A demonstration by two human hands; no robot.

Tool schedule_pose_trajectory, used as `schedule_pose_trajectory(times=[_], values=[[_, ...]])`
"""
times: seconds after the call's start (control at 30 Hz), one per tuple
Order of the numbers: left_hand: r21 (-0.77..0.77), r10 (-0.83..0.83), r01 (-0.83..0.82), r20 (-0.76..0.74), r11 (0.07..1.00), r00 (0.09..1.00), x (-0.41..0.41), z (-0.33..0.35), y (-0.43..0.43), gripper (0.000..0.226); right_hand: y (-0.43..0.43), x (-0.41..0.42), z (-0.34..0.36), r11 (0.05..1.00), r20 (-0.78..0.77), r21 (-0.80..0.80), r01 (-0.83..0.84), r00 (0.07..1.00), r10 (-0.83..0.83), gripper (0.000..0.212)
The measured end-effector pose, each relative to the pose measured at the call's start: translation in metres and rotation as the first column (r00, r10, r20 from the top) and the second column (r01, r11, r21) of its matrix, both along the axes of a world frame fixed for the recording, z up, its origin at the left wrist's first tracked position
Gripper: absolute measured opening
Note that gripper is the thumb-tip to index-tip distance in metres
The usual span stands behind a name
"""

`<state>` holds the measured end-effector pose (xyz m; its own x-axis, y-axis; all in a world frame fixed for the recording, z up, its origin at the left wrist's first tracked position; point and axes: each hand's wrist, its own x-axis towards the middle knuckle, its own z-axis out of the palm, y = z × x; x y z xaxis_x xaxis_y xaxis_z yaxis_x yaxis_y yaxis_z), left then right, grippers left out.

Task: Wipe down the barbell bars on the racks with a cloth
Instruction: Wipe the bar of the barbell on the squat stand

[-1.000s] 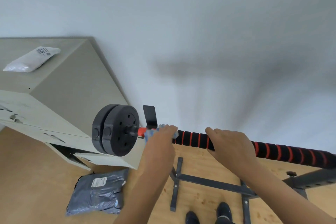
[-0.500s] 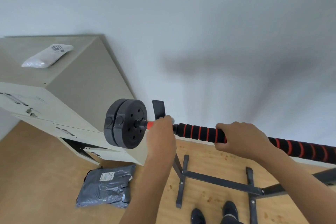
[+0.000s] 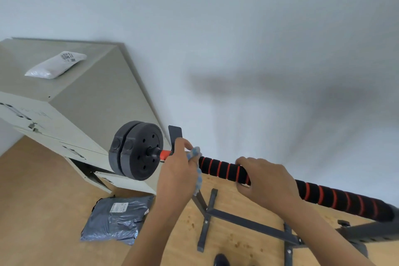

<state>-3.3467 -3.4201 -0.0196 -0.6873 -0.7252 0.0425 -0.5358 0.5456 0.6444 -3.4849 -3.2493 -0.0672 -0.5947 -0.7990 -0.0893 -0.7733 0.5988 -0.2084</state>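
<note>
Wiping the barbell bar [image 3: 222, 169] near the weight plates [image 3: 136, 150], the left hand [image 3: 179, 170] grips the cloth [image 3: 195, 154]; the right hand [image 3: 267, 181] clasps the foam. Next, probably, the cloth slides rightward.

A barbell bar [image 3: 222, 169], padded in black and red, is gripped by the right hand [image 3: 269, 183], while a blue cloth [image 3: 197, 157] is held round it by the left hand [image 3: 180, 170] near the black weight plates [image 3: 136, 150]. A grey rack [image 3: 248, 223] is seen below.
</note>
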Motion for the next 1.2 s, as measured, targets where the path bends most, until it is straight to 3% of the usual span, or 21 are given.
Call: schedule_pose_trajectory(times=[0.07,0.17,0.27,0.33,0.4,0.47,0.53,0.6,0.7,0.77,0.83,0.9,0.97,1.07,1.13,1.2], values=[[0.166,0.025,-0.012,-0.077,0.986,0.997,-0.002,0.006,0.002,0.012,-0.001,-0.003,0.007,0.988,0.285,-0.145,0.043,0.959,0.000,0.069],[0.370,0.010,0.050,-0.159,0.928,0.987,-0.004,0.009,0.014,0.025,-0.007,0.004,0.033,0.826,0.700,-0.481,0.293,0.696,0.161,0.068],[0.528,0.047,0.103,-0.263,0.843,0.964,-0.003,0.013,0.026,0.033,-0.019,0.021,0.047,0.770,0.853,-0.460,0.442,0.461,0.245,0.050],[0.624,0.088,0.127,-0.302,0.771,0.949,-0.001,0.012,0.025,0.026,-0.024,0.030,0.047,0.761,0.899,-0.402,0.509,0.378,0.222,0.038],[0.582,0.045,0.142,-0.295,0.801,0.954,0.004,0.006,0.017,0.019,-0.025,0.037,0.045,0.766,0.927,-0.348,0.540,0.321,0.195,0.035],[0.488,-0.062,0.192,-0.271,0.851,0.961,0.008,0.000,0.005,0.017,-0.027,0.037,0.045,0.802,0.913,-0.335,0.495,0.382,0.146,0.031],[0.398,-0.159,0.249,-0.247,0.883,0.956,0.013,-0.007,-0.010,0.013,-0.034,0.031,0.048,0.830,0.804,-0.366,0.420,0.592,0.056,0.021],[0.246,-0.240,0.283,-0.190,0.927,0.952,0.019,-0.018,-0.029,0.005,-0.044,0.023,0.054,0.822,0.581,-0.434,0.370,0.812,-0.059,0.016],[0.034,-0.354,0.358,-0.090,0.933,0.931,0.023,-0.034,-0.060,0.017,-0.061,0.019,0.055,0.806,0.159,-0.542,0.239,0.971,-0.180,0.014],[-0.103,-0.464,0.458,-0.047,0.883,0.884,0.021,-0.046,-0.077,0.022,-0.075,0.025,0.038,0.887,-0.047,-0.442,0.135,0.984,-0.173,0.017],[-0.216,-0.548,0.537,0.011,0.815,0.836,0.019,-0.057,-0.082,0.032,-0.083,0.040,0.019,0.930,0.057,-0.312,0.196,0.981,-0.188,0.016],[-0.311,-0.587,0.595,0.131,0.741,0.799,0.016,-0.067,-0.077,0.049,-0.083,0.053,0.009,0.913,0.183,-0.252,0.320,0.943,-0.280,0.010],[-0.407,-0.557,0.632,0.300,0.659,0.774,0.010,-0.073,-0.065,0.059,-0.079,0.058,0.004,0.898,0.159,-0.241,0.369,0.927,-0.338,0.009],[-0.411,-0.488,0.674,0.474,0.614,0.733,-0.004,-0.068,-0.055,0.049,-0.079,0.062,-0.006,0.887,0.124,-0.239,0.394,0.919,-0.375,0.037],[-0.402,-0.491,0.687,0.491,0.605,0.719,-0.014,-0.064,-0.057,0.039,-0.080,0.065,-0.011,0.905,0.086,-0.227,0.360,0.933,-0.349,0.054],[-0.401,-0.507,0.695,0.483,0.597,0.714,-0.024,-0.062,-0.063,0.037,-0.079,0.066,-0.010,0.902,0.081,-0.240,0.360,0.933,-0.351,0.055]])
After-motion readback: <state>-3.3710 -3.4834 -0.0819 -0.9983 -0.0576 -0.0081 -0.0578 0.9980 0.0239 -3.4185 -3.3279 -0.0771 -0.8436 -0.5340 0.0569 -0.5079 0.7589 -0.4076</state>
